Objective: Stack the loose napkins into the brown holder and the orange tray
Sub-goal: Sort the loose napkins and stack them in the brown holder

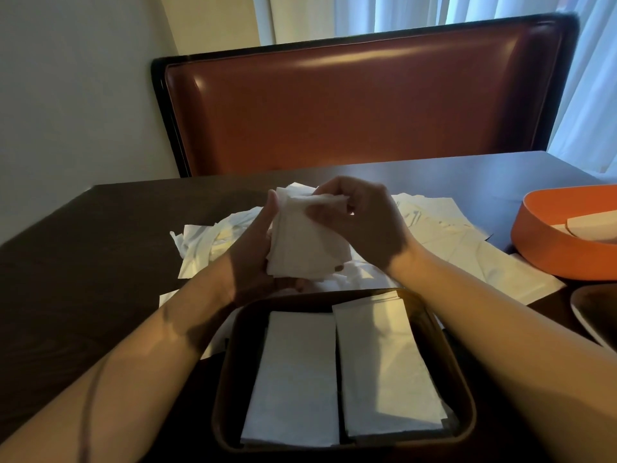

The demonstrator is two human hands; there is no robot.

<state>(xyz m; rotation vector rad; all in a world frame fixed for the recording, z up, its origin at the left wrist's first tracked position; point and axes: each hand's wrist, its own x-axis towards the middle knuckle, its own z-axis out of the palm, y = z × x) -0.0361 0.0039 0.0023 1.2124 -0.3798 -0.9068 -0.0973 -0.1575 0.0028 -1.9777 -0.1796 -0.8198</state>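
We held a small stack of white napkins (302, 242) above the dark tabletop (83, 248), over the far rim of the brown holder (462, 372). Our left hand (257, 259) supported the stack from below and from the left side, fingers curled round its lower edge. Our right hand (359, 218) pinched the upper right corner of the stack between thumb and curled fingers. The brown holder sat nearest to us and contained two flat piles of folded napkins side by side, the left pile (295, 382) and the right pile (387, 365), edges touching. Loose napkins (447, 235) lay scattered on the tabletop beyond and to both sides of our hands. The orange tray (551, 248) stood at the right edge, with napkins partly visible inside it. A brown upholstered seat back (360, 105) stood behind the tabletop.
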